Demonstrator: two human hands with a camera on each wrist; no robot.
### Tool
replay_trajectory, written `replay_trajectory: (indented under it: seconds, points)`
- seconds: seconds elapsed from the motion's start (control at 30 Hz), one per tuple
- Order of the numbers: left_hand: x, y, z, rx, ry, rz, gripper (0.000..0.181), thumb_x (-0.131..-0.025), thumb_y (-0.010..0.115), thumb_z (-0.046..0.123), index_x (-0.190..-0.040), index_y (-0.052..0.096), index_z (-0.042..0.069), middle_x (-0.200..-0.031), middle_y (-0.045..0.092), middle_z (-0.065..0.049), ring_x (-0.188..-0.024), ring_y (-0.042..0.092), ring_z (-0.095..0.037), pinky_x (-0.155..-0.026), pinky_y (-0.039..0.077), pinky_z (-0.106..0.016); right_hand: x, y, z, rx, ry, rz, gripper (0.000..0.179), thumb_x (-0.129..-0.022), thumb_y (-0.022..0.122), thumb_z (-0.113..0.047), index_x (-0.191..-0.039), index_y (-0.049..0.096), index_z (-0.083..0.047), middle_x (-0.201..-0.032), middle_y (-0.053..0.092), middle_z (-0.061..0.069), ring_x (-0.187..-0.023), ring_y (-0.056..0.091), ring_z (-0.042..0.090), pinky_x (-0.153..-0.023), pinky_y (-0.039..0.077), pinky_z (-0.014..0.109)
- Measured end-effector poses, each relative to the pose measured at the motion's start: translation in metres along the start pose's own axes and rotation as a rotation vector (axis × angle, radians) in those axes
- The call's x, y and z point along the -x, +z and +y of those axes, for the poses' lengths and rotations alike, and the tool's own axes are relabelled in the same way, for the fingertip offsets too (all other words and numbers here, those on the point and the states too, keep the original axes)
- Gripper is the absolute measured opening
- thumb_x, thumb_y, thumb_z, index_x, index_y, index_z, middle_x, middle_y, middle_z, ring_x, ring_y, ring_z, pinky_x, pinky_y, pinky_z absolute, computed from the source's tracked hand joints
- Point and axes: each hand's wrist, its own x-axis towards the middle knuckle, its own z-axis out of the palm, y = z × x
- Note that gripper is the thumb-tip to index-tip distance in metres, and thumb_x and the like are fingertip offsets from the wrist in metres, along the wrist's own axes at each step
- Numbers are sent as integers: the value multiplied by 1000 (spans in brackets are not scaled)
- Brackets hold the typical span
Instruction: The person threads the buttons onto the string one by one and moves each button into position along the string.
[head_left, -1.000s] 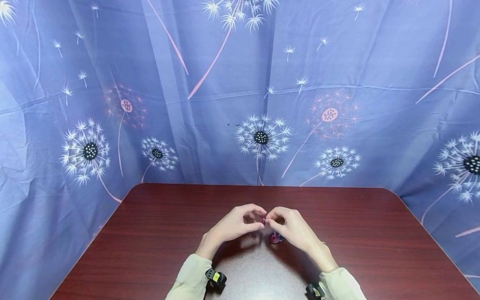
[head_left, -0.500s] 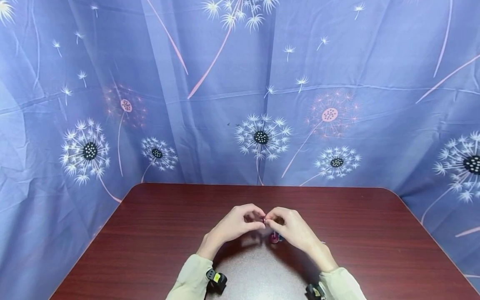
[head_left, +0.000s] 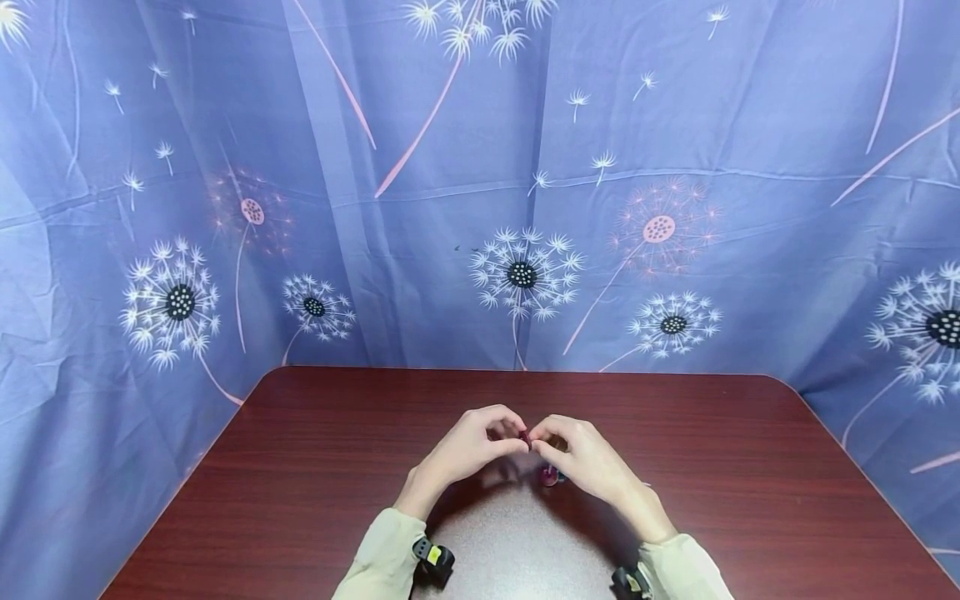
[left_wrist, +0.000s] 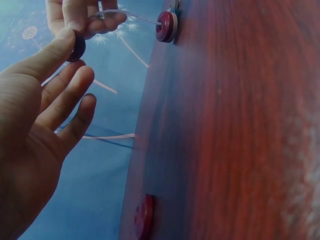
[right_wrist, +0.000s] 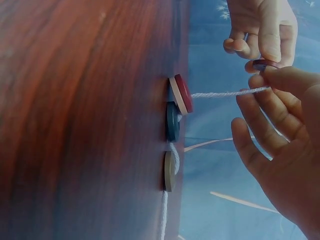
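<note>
My left hand (head_left: 471, 448) pinches a dark red button (left_wrist: 78, 47) between thumb and fingertips. Facing it, my right hand (head_left: 588, 460) pinches the end of a white string (right_wrist: 227, 94) against that button. Whether the string tip passes through its hole is hidden by the fingers. Down from the right hand, the string leads to a red button (right_wrist: 184, 93) on the table. Beside that lie a cream button (right_wrist: 176, 96), a dark teal button (right_wrist: 172, 122) and a tan button (right_wrist: 169, 171), all strung on the string.
Another red button (left_wrist: 144, 217) lies apart on the dark red wooden table (head_left: 337, 433), seen in the left wrist view. Behind the table hangs a blue cloth (head_left: 420, 275) with dandelion prints. Each wrist wears a black camera (head_left: 435, 562).
The button in my left fingers has turned a little and shows more of its red side. My left fingertips have shifted slightly; the right hand stays about where it was.
</note>
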Motion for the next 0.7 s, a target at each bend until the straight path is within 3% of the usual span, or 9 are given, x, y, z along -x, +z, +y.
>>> replay_trajectory:
  seconds: [0.33, 0.7]
  points:
    - [0, 1, -1, -10, -21, 5, 8, -90, 74, 26, -96, 69, 24, -80, 68, 13, -75, 63, -1, -68, 50, -21, 0, -1, 1, -6, -28, -12, 14, -93, 64, -6, -98, 72, -16, -90, 69, -7, -76, 60, 1, -69, 52, 21]
    - [0, 0, 0, -11, -56, 42, 7, -91, 72, 25, -98, 71, 25, -82, 69, 12, -75, 63, -2, -68, 50, -22, 0, 0, 0, 46, -4, 25, 17, -87, 73, -10, -101, 69, -18, -83, 66, -11, -74, 60, 0, -66, 54, 27]
